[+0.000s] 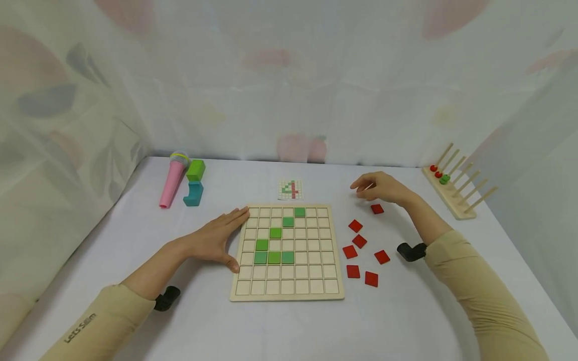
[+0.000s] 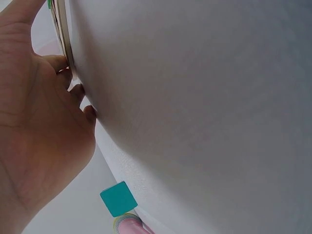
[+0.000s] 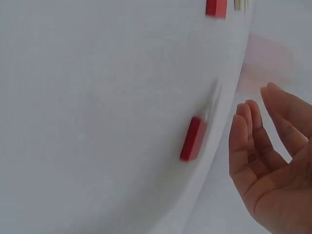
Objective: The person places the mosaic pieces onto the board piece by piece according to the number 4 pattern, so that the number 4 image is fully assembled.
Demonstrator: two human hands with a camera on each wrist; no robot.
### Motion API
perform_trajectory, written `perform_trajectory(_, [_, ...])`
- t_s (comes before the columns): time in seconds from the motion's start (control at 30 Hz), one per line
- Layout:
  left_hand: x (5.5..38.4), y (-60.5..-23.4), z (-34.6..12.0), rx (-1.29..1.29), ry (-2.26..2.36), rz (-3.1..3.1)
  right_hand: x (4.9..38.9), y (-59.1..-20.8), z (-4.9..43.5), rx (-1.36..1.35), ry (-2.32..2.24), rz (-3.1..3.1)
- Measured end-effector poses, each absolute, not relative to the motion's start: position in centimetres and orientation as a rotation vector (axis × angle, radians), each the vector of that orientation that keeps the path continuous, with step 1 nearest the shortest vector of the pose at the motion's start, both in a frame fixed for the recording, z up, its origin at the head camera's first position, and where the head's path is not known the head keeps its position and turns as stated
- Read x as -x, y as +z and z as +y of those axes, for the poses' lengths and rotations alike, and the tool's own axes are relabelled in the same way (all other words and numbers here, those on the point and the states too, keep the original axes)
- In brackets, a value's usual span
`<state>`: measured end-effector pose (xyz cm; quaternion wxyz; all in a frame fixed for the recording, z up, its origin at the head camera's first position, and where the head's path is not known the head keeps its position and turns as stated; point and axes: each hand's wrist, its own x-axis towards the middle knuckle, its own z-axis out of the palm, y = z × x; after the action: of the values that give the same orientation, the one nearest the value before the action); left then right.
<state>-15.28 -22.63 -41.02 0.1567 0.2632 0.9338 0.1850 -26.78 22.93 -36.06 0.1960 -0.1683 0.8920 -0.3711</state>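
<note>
A wooden grid board (image 1: 287,296) lies flat on the table, with several green tiles (image 1: 275,233) in its squares. My left hand (image 1: 212,238) rests spread along the board's left edge, thumb and fingertips touching it; the left wrist view shows the fingers (image 2: 61,63) against that edge. Several red square tiles (image 1: 355,226) lie loose to the right of the board. Above the farthest red tile (image 1: 377,209), my right hand (image 1: 381,188) hovers with loosely bent fingers. Nothing shows between those fingers in the right wrist view, where a red tile (image 3: 193,139) lies beside the hand (image 3: 278,161).
A small pattern card (image 1: 290,190) lies behind the board. At the back left are a pink toy microphone (image 1: 173,183), a green block (image 1: 196,170) and a teal block (image 1: 193,194). A wooden peg stand (image 1: 451,193) with a few beads stands at the back right.
</note>
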Motion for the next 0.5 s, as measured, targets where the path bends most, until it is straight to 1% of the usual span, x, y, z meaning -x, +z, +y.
perform_trajectory(0.5, [15.3, -41.1, -22.7, -0.746, 0.522, 2.676, 27.7, -37.2, 26.8, 0.451, -0.888, 2.487])
